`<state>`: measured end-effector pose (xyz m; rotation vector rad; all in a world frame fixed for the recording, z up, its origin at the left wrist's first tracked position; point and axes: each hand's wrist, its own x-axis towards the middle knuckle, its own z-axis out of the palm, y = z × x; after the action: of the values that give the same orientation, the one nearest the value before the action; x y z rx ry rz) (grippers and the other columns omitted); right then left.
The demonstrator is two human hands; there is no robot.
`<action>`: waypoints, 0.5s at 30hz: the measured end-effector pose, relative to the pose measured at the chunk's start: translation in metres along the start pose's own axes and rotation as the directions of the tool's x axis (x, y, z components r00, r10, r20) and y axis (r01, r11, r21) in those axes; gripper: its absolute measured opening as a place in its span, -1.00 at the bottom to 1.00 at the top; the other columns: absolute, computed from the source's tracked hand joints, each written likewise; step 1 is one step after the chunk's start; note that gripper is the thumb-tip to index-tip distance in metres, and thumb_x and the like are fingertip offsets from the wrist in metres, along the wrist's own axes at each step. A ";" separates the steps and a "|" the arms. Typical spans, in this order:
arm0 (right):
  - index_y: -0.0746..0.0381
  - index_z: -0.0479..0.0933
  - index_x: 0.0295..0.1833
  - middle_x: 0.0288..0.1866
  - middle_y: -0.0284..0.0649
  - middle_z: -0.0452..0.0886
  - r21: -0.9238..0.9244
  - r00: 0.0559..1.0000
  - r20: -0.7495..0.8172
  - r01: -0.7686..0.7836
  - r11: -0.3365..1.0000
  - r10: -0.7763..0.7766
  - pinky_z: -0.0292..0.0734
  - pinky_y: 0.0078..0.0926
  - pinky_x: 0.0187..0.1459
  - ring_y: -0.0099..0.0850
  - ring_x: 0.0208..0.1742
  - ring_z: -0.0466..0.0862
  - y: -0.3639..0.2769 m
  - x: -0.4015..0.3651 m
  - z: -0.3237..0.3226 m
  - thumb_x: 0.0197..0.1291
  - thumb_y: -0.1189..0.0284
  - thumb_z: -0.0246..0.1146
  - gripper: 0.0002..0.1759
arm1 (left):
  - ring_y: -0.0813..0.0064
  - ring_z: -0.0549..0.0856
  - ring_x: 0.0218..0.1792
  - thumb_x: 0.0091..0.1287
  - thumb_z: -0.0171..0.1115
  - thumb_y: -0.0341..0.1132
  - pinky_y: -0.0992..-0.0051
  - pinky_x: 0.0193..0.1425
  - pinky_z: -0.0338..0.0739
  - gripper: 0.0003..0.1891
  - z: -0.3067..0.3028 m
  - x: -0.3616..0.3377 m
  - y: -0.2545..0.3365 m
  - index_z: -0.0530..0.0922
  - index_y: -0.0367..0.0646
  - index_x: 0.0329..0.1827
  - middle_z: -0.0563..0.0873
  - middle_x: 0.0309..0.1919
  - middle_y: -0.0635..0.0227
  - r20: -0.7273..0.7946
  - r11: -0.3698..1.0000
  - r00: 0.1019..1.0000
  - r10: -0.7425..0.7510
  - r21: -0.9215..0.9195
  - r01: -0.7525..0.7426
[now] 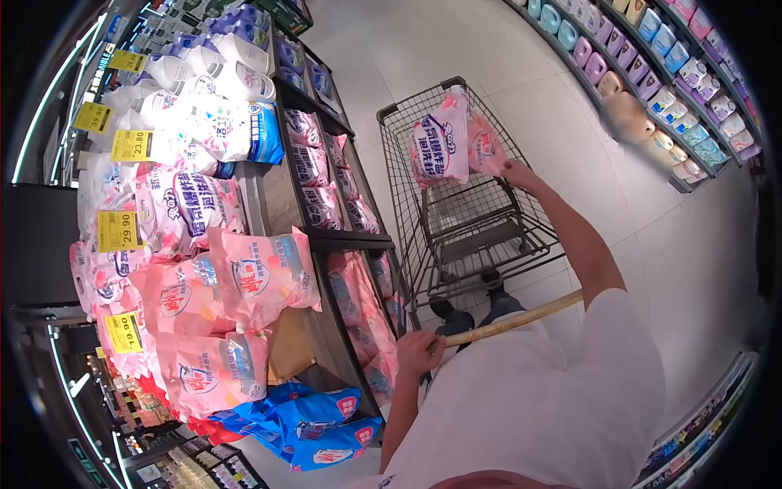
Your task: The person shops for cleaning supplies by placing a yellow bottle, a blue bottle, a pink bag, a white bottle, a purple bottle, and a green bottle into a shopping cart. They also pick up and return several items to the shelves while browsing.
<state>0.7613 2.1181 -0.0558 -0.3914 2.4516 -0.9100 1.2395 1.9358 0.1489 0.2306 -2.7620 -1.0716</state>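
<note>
My left hand [419,352] is closed round the tan handle [521,316] of a wire shopping cart [399,175]. Reaching forward into the basket, my right hand [521,175] grips the near edge of a pink bag of washing powder [485,148]. Beside that bag, on its left, a white-and-pink bag of washing powder [440,149] with purple lettering leans in the cart. The lower parts of both bags are partly hidden by the wire mesh and each other.
On the left, a display shelf [326,238] holds pink bags [269,275], white-and-pink bags [199,210], blue bags [314,420] and white bottles [240,53], with yellow price tags [120,231]. Bottle shelves [643,81] line the right, beyond the tiled floor [652,220]. A blurred patch covers part of them.
</note>
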 end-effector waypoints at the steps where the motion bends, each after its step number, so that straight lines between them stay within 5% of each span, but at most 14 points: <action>1: 0.39 0.54 0.29 -0.02 0.11 0.74 0.082 0.997 -0.006 -0.081 0.993 0.082 0.63 -0.20 0.06 -0.04 0.03 0.76 -0.006 0.006 0.010 0.13 0.33 0.29 -0.39 | 0.22 0.59 -0.63 0.19 0.44 -0.30 0.29 -0.51 0.41 -0.73 -0.003 -0.001 -0.002 0.53 -0.08 -0.60 0.53 -0.69 0.31 -0.014 1.000 1.000 -0.017 0.001 0.017; 3: 0.36 0.53 0.30 0.03 0.16 0.73 0.163 0.988 0.003 -0.154 0.975 0.156 0.62 -0.15 0.09 0.01 0.09 0.75 0.008 0.031 0.032 0.08 0.38 0.27 -0.38 | 0.23 0.57 -0.64 0.19 0.44 -0.30 0.28 -0.52 0.40 -0.71 -0.005 -0.007 -0.006 0.51 -0.07 -0.61 0.51 -0.70 0.32 0.008 0.999 1.000 -0.023 0.026 0.023; 5: 0.29 0.50 0.33 0.00 0.20 0.72 -0.006 0.988 -0.136 0.076 0.997 -0.076 0.62 -0.07 0.07 0.07 0.07 0.74 0.045 0.080 0.071 0.00 0.50 0.18 -0.35 | 0.24 0.56 -0.65 0.19 0.44 -0.30 0.28 -0.52 0.39 -0.69 -0.009 -0.009 -0.012 0.48 -0.05 -0.63 0.49 -0.71 0.34 -0.010 0.995 0.998 -0.055 0.084 0.056; 7: 0.24 0.50 0.31 -0.15 0.16 0.74 0.124 0.980 -0.200 0.033 0.992 -0.007 0.63 0.01 0.01 0.14 -0.05 0.75 0.022 0.077 0.077 -0.03 0.60 0.11 -0.35 | 0.25 0.54 -0.66 0.19 0.44 -0.30 0.28 -0.53 0.37 -0.65 -0.016 -0.011 -0.014 0.43 -0.03 -0.65 0.46 -0.71 0.37 0.003 0.996 0.998 -0.068 0.063 0.068; 9: 0.28 0.53 0.28 -0.22 0.13 0.73 0.256 0.939 -0.337 0.159 0.954 -0.066 0.68 -0.08 -0.07 0.05 -0.15 0.77 0.052 0.094 0.112 -0.05 0.67 0.04 -0.34 | 0.25 0.55 -0.64 0.20 0.44 -0.29 0.27 -0.52 0.38 -0.66 -0.018 -0.019 -0.022 0.43 -0.02 -0.64 0.47 -0.70 0.38 -0.039 0.984 0.991 -0.131 0.118 0.134; 10: 0.30 0.57 0.22 -0.25 0.08 0.73 -0.068 0.839 -0.504 0.199 0.978 -0.206 0.69 -0.18 -0.13 -0.05 -0.19 0.78 0.099 0.125 0.146 -0.06 0.71 0.01 -0.37 | 0.24 0.55 -0.64 0.20 0.43 -0.29 0.27 -0.51 0.38 -0.66 -0.022 -0.018 -0.023 0.43 -0.02 -0.64 0.47 -0.70 0.38 -0.022 0.987 0.993 -0.120 0.104 0.121; 11: 0.32 0.60 0.15 -0.28 0.05 0.72 0.318 0.907 -0.408 0.246 0.916 -0.102 0.67 -0.25 -0.17 -0.14 -0.24 0.77 0.046 0.095 0.118 -0.08 0.70 0.05 -0.42 | 0.24 0.56 -0.63 0.21 0.43 -0.28 0.26 -0.51 0.39 -0.66 -0.026 -0.018 -0.024 0.43 -0.02 -0.64 0.47 -0.70 0.38 -0.004 0.990 0.994 -0.108 0.087 0.108; 12: 0.35 0.60 0.05 -0.28 0.04 0.71 0.261 0.917 -0.365 0.267 0.928 -0.161 0.65 -0.28 -0.19 -0.21 -0.27 0.75 0.059 0.104 0.121 -0.09 0.69 0.08 -0.51 | 0.22 0.56 -0.61 0.22 0.41 -0.27 0.24 -0.50 0.40 -0.66 -0.029 -0.018 -0.025 0.44 -0.02 -0.64 0.48 -0.69 0.38 0.007 0.989 0.992 -0.127 0.077 0.126; 13: 0.32 0.56 -0.02 -0.33 -0.01 0.66 0.408 0.946 -0.320 0.189 0.893 -0.054 0.60 -0.19 -0.16 -0.11 -0.26 0.70 0.036 0.092 0.116 -0.05 0.69 0.04 -0.59 | 0.22 0.56 -0.61 0.22 0.41 -0.27 0.24 -0.50 0.40 -0.66 -0.032 -0.020 -0.027 0.44 -0.02 -0.64 0.48 -0.69 0.38 -0.042 0.980 0.987 -0.156 0.116 0.160; 15: 0.36 0.56 0.00 -0.35 0.03 0.66 0.046 0.953 -0.275 0.145 0.988 -0.127 0.59 -0.13 -0.17 -0.04 -0.29 0.69 0.103 0.134 0.141 -0.01 0.62 0.10 -0.61 | 0.19 0.56 -0.60 0.23 0.40 -0.28 0.22 -0.48 0.40 -0.68 -0.033 -0.023 -0.033 0.45 -0.02 -0.63 0.48 -0.68 0.37 0.013 0.985 0.987 -0.160 0.064 0.159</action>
<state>0.7151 2.0630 -0.2634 -0.4419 2.6594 -1.1678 1.2720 1.8950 0.1477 0.4601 -2.8361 -1.0273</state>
